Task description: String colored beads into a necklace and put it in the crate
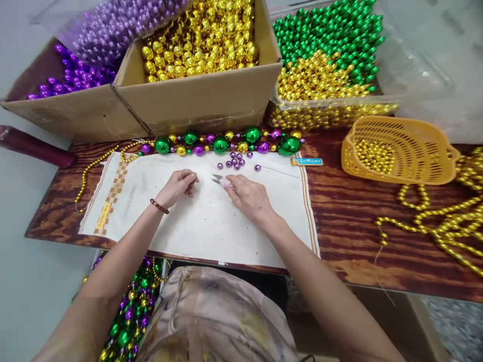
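Note:
My right hand (250, 197) grips small thread snips (222, 181) with pinkish handles, their two pointed blades apart and aimed left. Across a short gap, my left hand (178, 187) is closed in a pinch; whatever it holds is too fine to make out. Both hands are over a white towel (196, 226). Loose purple beads (236, 162) lie just beyond the snips. Behind them stretches a strand of large green, purple and gold beads (221, 145). A thin needle-like wire (279, 171) rests on the towel's right part.
Cardboard boxes (196, 100) of purple and gold beads stand at the back, beside a clear bin (335, 103) of green and gold ones. To the right are a yellow basket (415, 151), a blue-labelled strip (307, 161) and gold bead strings (445, 221). A dark red cylinder (37, 146) is at left.

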`<control>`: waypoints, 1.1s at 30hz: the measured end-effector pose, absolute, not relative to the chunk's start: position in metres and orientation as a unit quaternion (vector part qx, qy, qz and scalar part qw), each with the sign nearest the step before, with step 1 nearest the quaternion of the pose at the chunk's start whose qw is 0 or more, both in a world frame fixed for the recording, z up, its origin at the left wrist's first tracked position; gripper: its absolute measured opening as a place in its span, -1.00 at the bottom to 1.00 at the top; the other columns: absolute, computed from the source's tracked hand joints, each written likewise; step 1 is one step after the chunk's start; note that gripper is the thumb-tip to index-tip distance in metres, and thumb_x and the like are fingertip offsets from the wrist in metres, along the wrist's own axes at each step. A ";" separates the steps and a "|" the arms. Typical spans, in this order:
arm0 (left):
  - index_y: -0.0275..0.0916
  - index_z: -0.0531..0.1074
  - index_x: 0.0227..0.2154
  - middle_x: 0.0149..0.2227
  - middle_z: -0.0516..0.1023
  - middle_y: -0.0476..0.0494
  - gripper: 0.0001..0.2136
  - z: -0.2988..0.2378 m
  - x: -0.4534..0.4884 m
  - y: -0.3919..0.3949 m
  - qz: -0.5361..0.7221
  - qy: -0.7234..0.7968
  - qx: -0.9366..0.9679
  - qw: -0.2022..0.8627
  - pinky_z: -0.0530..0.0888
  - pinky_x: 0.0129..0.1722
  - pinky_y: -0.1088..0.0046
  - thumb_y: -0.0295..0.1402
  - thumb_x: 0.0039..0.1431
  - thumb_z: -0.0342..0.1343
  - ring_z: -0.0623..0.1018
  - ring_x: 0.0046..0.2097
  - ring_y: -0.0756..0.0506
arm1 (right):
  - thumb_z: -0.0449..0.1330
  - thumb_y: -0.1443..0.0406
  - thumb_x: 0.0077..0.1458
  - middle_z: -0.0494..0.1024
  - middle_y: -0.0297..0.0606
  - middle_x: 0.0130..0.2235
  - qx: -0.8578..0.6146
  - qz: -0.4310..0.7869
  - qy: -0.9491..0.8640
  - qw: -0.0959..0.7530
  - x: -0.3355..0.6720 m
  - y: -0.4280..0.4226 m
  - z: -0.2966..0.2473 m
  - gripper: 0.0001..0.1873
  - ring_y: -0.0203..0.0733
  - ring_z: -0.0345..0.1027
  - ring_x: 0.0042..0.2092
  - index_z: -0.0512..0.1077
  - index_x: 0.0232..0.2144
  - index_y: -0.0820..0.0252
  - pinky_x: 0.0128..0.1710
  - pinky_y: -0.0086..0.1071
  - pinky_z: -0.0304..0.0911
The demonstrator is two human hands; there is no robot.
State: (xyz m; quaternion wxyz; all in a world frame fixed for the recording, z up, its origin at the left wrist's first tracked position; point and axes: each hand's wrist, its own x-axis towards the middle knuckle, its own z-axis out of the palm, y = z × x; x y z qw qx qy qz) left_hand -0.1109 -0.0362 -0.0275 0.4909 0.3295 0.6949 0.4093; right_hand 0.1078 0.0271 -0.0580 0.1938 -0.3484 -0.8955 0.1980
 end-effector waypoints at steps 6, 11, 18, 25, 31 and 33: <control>-0.31 0.43 -0.50 -0.61 0.33 0.04 -0.78 -0.032 -0.111 -0.042 0.420 0.678 0.322 0.510 0.39 -0.62 0.58 -0.26 0.13 0.21 0.36 -0.62 0.08 | 0.03 0.30 0.34 0.61 -0.09 -0.08 -0.339 0.149 -0.916 0.156 0.095 0.029 -0.054 -0.66 -0.04 0.50 -0.16 0.44 0.08 0.20 -0.42 -0.35 0.25; -0.31 0.43 -0.50 -0.61 0.33 0.04 -0.81 -0.031 -0.110 -0.045 0.420 0.677 0.317 0.515 0.38 -0.62 0.59 -0.30 0.14 0.19 0.37 -0.61 0.08 | 0.02 0.30 0.35 0.60 -0.04 -0.09 -0.345 0.136 -0.922 0.113 0.083 0.030 -0.051 -0.66 -0.01 0.49 -0.17 0.43 0.09 0.24 -0.43 -0.35 0.21; -0.30 0.45 -0.51 -0.60 0.35 0.02 -0.78 -0.031 -0.106 -0.053 0.423 0.659 0.330 0.527 0.40 -0.60 0.57 -0.24 0.10 0.23 0.38 -0.59 0.07 | 0.03 0.31 0.32 0.60 -0.05 -0.07 -0.373 0.224 -0.884 0.170 0.103 0.039 -0.065 -0.70 0.01 0.49 -0.08 0.48 -0.01 0.22 -0.17 -0.29 0.33; -0.29 0.55 -0.33 -0.46 0.52 -0.07 -0.75 -0.028 -0.073 -0.075 0.442 0.583 0.366 0.576 0.47 -0.37 0.57 -0.17 0.22 0.19 0.50 -0.42 0.04 | 0.14 0.14 0.26 0.59 -0.13 -0.16 -0.454 0.270 -0.824 0.206 0.226 0.058 -0.069 -0.67 -0.05 0.47 -0.18 0.54 -0.05 0.17 -0.23 -0.28 0.31; -0.31 0.54 -0.31 -0.49 0.51 -0.06 -0.70 -0.023 -0.008 -0.088 0.428 0.494 0.347 0.673 0.46 -0.38 0.54 -0.13 0.25 0.16 0.48 -0.44 0.04 | 0.17 0.16 0.24 0.55 -0.05 -0.09 -0.488 0.052 -0.868 0.078 0.252 0.065 -0.065 -0.66 0.10 0.37 -0.07 0.53 -0.03 0.20 -0.16 -0.18 0.18; -0.31 0.54 -0.31 -0.51 0.48 -0.04 -0.70 -0.027 0.004 -0.094 0.439 0.492 0.321 0.680 0.45 -0.40 0.55 -0.13 0.25 0.16 0.46 -0.47 0.05 | 0.19 0.18 0.24 0.55 -0.03 -0.04 -0.480 0.023 -0.873 0.084 0.239 0.063 -0.061 -0.68 0.12 0.36 -0.05 0.53 -0.04 0.20 -0.13 -0.16 0.16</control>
